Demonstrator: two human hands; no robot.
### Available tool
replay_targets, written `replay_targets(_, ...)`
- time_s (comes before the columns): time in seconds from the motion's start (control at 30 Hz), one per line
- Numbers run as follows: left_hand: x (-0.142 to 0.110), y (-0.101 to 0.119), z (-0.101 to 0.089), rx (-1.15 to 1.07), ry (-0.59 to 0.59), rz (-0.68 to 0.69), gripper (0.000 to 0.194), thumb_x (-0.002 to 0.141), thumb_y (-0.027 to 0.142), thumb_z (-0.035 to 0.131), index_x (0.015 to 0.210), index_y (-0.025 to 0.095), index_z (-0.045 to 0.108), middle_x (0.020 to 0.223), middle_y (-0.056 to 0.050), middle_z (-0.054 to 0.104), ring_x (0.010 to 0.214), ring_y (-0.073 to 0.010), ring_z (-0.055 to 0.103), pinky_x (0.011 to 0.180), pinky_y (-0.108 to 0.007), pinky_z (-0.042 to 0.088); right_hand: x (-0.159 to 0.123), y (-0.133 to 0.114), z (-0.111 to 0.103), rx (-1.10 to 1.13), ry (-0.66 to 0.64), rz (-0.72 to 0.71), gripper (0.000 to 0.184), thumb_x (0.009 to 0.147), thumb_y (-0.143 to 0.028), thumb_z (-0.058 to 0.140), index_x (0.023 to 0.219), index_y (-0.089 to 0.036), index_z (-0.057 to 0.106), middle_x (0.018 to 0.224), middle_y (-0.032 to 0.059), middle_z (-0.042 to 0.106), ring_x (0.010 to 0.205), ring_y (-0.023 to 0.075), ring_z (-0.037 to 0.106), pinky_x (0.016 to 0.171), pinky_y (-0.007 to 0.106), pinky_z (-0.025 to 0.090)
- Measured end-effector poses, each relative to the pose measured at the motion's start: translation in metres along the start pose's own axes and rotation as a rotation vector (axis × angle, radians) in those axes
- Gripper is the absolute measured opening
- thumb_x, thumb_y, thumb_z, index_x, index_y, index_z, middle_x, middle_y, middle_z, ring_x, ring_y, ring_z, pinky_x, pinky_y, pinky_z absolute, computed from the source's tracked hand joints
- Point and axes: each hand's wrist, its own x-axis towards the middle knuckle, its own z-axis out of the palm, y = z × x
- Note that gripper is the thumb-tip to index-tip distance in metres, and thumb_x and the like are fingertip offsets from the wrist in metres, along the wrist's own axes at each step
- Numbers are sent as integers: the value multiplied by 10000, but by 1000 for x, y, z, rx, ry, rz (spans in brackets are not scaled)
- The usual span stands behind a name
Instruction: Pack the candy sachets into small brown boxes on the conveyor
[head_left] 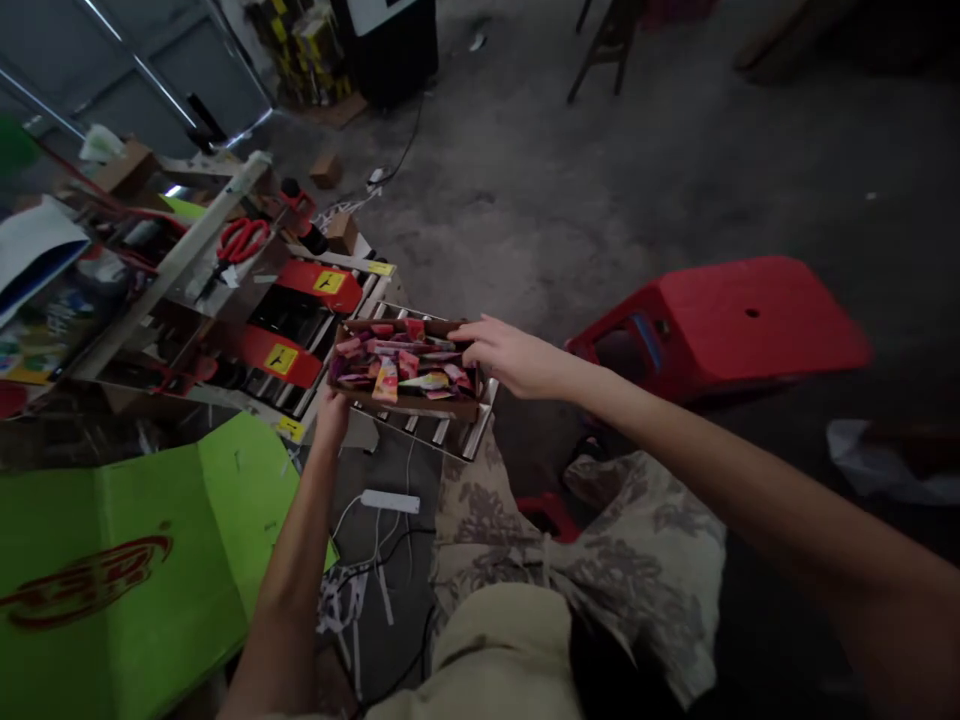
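An open cardboard box filled with small pink, purple and yellow packets sits on a short roller conveyor. My left hand grips its near left corner, with most of the fingers hidden behind the cardboard. Reaching in from the right, my right hand has its fingers stretched over the box's right end, touching the rim or the packets there. The thumb of that hand is out of sight.
A machine with red guides adjoins the conveyor on the left; red-handled scissors lie on it. A green carton stands at lower left. A red stool is at right. A power strip and cables lie below.
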Motion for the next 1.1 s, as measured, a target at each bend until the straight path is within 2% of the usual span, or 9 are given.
replay_targets(0.07,6,17,-6,-98,30,76,495,651,519,764,1006,184,681,1036,-68,715,942,-201,648,814,-295,526,-6,-7,-1,141,108,70,434,951,-248,481,1375,-156,478,1605,191,258,1505,264,247,1186,539,316)
replay_targets(0.17,16,44,-10,-108,-55,144,567,641,544,805,1079,199,701,1081,-75,708,912,-197,653,758,-278,524,8,-12,0,231,35,65,635,1005,-457,434,1566,-232,239,1669,137,58,1551,273,91,1224,581,201)
replay_targets(0.3,23,72,-17,51,-198,136,530,642,551,820,1018,193,710,1000,-69,695,883,-201,647,764,-283,521,56,-1,13,304,-213,9,593,1038,-538,277,1578,-294,260,1673,60,44,1554,277,48,1251,578,65)
replay_targets(0.5,7,111,-10,561,-672,178,822,515,663,867,1156,195,655,1081,-102,639,944,-257,625,835,-342,522,81,13,63,296,-474,5,572,1009,-424,448,1543,-232,374,1645,128,197,1522,347,187,1212,535,283)
replay_targets(0.63,5,126,7,878,-797,304,715,630,683,798,1113,178,645,1015,-91,636,891,-237,616,783,-323,503,67,4,94,109,-420,18,686,873,-224,635,1521,-213,409,1624,175,240,1515,412,150,1184,605,277)
replay_targets(0.73,11,129,13,993,-910,361,658,747,686,704,1161,177,646,1064,-108,646,992,-268,619,842,-339,491,61,1,93,164,-358,22,628,873,-184,626,1481,-198,473,1588,182,325,1509,389,200,1180,606,287)
replay_targets(0.93,20,127,15,1087,-1064,399,639,878,702,504,1177,173,702,1184,-156,616,1110,-303,583,948,-365,454,55,2,62,642,10,111,319,998,-230,440,1158,-217,716,1185,69,708,1137,163,647,1036,359,507)
replay_targets(1.03,23,124,19,1083,-1116,394,629,921,687,409,1009,176,763,1071,-141,622,1029,-279,587,931,-367,449,58,4,62,530,151,115,294,978,-233,485,1169,-210,707,1259,84,672,1163,176,630,1047,379,506)
replay_targets(1.1,27,121,22,1052,-1082,353,578,921,655,442,909,187,781,976,-116,629,942,-251,600,883,-353,459,64,11,70,426,76,59,314,938,-177,534,1209,-192,692,1376,105,604,1306,215,542,1124,434,451)
